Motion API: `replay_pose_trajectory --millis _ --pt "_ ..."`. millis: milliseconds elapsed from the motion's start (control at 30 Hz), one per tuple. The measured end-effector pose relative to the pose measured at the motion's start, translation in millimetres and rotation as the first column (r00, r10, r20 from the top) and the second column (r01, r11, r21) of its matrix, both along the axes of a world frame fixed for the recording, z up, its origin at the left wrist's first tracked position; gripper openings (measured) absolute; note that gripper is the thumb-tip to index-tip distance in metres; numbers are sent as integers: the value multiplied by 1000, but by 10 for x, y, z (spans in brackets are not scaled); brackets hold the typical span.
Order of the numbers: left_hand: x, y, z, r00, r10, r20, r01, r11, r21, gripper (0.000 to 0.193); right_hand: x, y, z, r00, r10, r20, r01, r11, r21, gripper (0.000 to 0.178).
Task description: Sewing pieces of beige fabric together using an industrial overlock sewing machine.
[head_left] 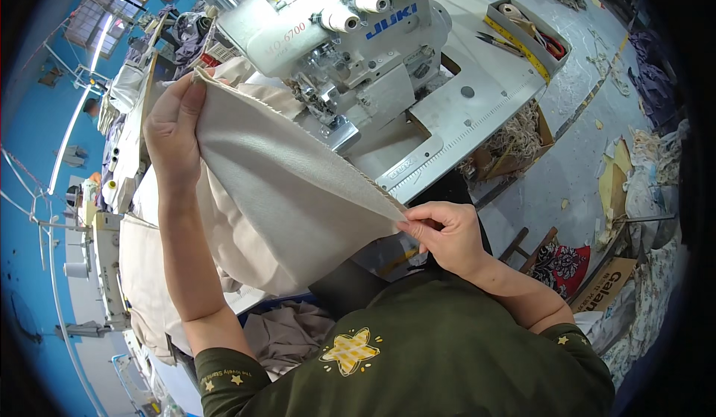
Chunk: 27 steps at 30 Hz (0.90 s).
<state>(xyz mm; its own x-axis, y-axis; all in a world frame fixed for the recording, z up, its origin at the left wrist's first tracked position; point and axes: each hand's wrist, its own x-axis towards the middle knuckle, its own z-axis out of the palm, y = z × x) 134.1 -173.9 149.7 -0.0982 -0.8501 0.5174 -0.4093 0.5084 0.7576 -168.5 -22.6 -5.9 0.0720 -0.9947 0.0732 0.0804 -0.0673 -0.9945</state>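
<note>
Between my two hands a piece of beige fabric [276,178] is stretched, its stitched edge running taut from upper left to lower right. My left hand [175,118] pinches one end of that edge, thumb on top, beside the sewing machine's left end. The other end sits between the thumb and fingers of my right hand [447,234], near the front edge of the machine plate. Just beyond the cloth stands a white overlock sewing machine [298,33]; its presser foot area is partly behind the fabric. More of the beige cloth hangs down on the left.
On the machine table's right lies a box [556,59] with a yellow tape measure [526,51] and dark scissors or snips [501,42]. Below it, a carton [514,145] holds thread scraps. Grey-brown cloth [291,335] lies near my lap. Other machines and cloth piles line the left.
</note>
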Motion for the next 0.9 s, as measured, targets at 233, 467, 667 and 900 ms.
replay_pose_trajectory --millis 233,467,667,900 --pt "-38 6 -16 999 48 17 -48 998 -44 23 1 -34 -111 998 -32 -47 35 998 57 11" --pt "-181 69 -63 999 -13 49 14 1000 -7 19 -47 46 -210 996 -11 -90 15 999 41 12" --pt "-174 99 -91 975 56 214 -66 997 39 20 -85 88 -284 998 -1 -62 5 998 67 12" --pt "-282 171 -112 999 -42 26 36 977 211 16 -134 169 -379 988 62 -141 -43 990 137 13"
